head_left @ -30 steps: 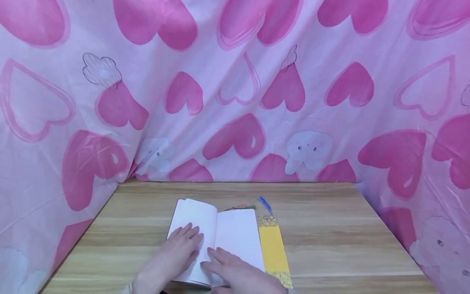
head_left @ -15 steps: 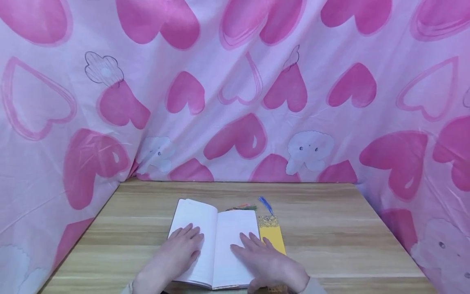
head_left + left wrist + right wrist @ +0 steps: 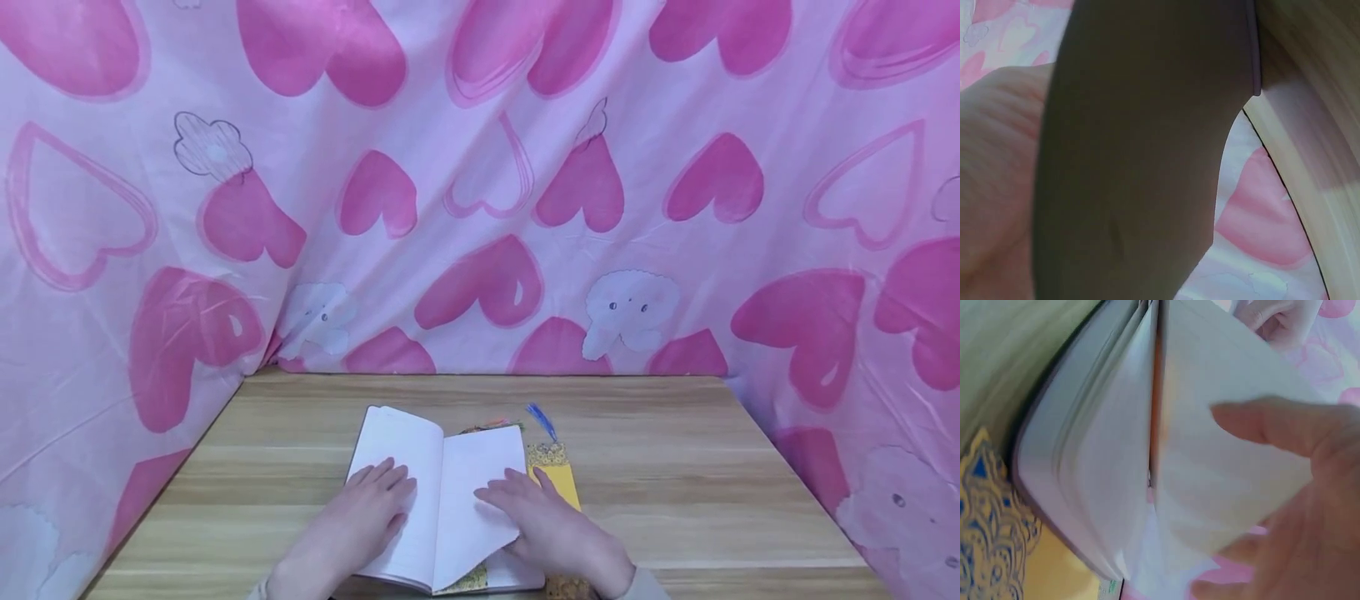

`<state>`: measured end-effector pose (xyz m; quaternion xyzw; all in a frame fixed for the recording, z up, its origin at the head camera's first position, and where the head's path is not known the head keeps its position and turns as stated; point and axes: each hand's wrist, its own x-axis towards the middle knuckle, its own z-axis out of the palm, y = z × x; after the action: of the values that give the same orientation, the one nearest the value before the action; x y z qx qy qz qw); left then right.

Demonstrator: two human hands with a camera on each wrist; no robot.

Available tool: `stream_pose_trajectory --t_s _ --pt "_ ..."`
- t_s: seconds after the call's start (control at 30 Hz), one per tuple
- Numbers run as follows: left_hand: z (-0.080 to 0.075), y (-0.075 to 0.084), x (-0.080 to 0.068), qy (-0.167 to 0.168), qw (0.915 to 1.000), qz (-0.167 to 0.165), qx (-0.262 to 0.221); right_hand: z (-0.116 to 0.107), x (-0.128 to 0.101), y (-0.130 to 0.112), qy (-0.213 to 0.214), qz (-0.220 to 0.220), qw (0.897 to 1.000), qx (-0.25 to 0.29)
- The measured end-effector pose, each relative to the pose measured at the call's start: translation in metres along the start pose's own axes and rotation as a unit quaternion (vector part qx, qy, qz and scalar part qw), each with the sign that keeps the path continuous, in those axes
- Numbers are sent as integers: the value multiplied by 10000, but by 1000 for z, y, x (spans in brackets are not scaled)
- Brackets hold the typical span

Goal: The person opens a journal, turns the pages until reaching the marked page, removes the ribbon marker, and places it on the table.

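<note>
An open notebook (image 3: pixel 405 442) with white pages lies at the table's front. My left hand (image 3: pixel 360 508) rests on its left page, fingers extended. My right hand (image 3: pixel 551 525) pinches a right-hand page (image 3: pixel 476 492), whose lower corner is lifted off the pages below. In the right wrist view, the thumb (image 3: pixel 1247 422) lies against this page, with other fingers beyond its edge. Beneath the raised corner shows a yellow patterned strip (image 3: pixel 471 578). A yellow bookmark (image 3: pixel 555 479) with a blue tassel (image 3: pixel 542 421) lies right of the notebook, partly hidden by the right hand.
Orange and green tassels (image 3: pixel 495 423) stick out past the notebook's top edge. The wooden table (image 3: pixel 675 467) is enclosed by a pink heart-patterned cloth (image 3: pixel 465 275). A large dark shape (image 3: pixel 1135 150) blocks most of the left wrist view.
My right hand moved right across the right page, then took hold of it and raised its lower corner, uncovering the patterned strip. The left hand stayed on the left page.
</note>
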<state>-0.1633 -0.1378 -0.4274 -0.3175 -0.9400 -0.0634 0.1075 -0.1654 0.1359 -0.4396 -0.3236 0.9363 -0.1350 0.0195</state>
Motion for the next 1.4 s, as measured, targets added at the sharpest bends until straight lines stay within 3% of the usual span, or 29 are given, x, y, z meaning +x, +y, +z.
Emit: stream_pose_trajectory --t_s 0.2,0.4,0.5,0.63,0.67,0.73,0.8,1.13,1.4 --pt "-2 -4 -2 88 9998 13 186 8 7 -10 1429 -107 9879 590" --pt "-5 -6 -4 153 9997 -17 197 17 15 -27 1876 363 9575 2159" --pt "-7 -6 -4 142 9998 -54 160 20 19 -36 1700 481 9209 3475" --pt "-9 -5 -2 166 9998 -73 88 22 25 -47 1261 822 8392 5225" --pt "-9 -6 -1 171 9998 -80 74 22 26 -49 1183 942 8240 5461" --pt "-10 -6 0 187 9998 -105 25 23 30 -54 1096 1145 8086 5666" --pt "-11 -7 1 193 9997 -130 9 25 32 -58 1077 1292 8091 5631" --pt "-15 -11 -3 638 9979 -111 -30 32 40 -73 800 787 8620 4944" --pt "-21 -19 -3 1076 9941 78 141 33 39 -79 481 700 9211 3798"
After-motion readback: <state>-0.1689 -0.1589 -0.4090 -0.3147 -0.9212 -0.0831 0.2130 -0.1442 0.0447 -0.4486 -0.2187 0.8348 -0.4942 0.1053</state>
